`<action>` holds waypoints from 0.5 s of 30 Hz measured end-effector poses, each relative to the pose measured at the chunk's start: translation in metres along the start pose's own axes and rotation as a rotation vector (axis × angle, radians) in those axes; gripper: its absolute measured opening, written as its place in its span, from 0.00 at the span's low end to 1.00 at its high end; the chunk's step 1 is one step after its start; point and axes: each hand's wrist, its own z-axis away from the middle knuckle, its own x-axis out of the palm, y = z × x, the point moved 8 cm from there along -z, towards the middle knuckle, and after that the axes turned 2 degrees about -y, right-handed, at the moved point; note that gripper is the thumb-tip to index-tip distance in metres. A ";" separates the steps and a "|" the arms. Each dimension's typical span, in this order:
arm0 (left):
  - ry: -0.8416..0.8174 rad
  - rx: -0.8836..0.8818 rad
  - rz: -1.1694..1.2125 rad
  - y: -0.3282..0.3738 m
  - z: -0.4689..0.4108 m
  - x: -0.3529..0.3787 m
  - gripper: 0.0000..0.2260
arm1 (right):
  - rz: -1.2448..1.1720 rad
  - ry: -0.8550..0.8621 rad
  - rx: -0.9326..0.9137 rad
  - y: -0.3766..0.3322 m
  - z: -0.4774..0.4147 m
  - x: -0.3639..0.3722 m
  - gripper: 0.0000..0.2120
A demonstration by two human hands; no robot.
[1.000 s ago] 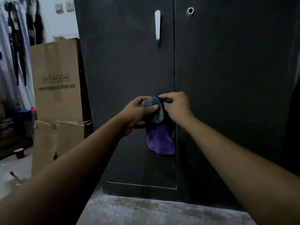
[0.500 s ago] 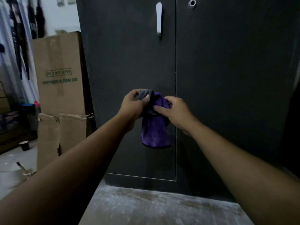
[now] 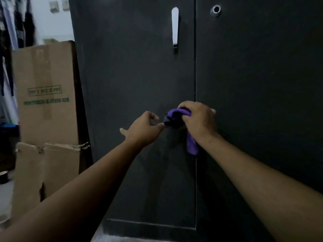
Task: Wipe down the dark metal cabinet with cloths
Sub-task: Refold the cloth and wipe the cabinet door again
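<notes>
Head view: purple cloth bunched at the cabinet door seam.
Right hand curls its grip tight round the cloth; left hand touches its dark corner with the thumb, grip unclear.

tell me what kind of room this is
Probably a home storage or bedroom corner: a tall dark metal cabinet, brown cardboard boxes beside it, and dark clothes hanging against a white wall.
</notes>
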 end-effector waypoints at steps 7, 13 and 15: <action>0.085 0.380 -0.623 0.017 -0.073 0.024 0.34 | 0.083 0.350 -0.308 0.011 -0.100 0.025 0.15; 0.020 0.405 -0.546 -0.016 -0.087 0.067 0.45 | 0.210 0.247 -0.766 0.013 -0.059 0.086 0.08; 0.044 0.420 -0.579 -0.022 -0.087 0.073 0.46 | 0.240 0.177 -0.889 0.019 -0.046 0.089 0.09</action>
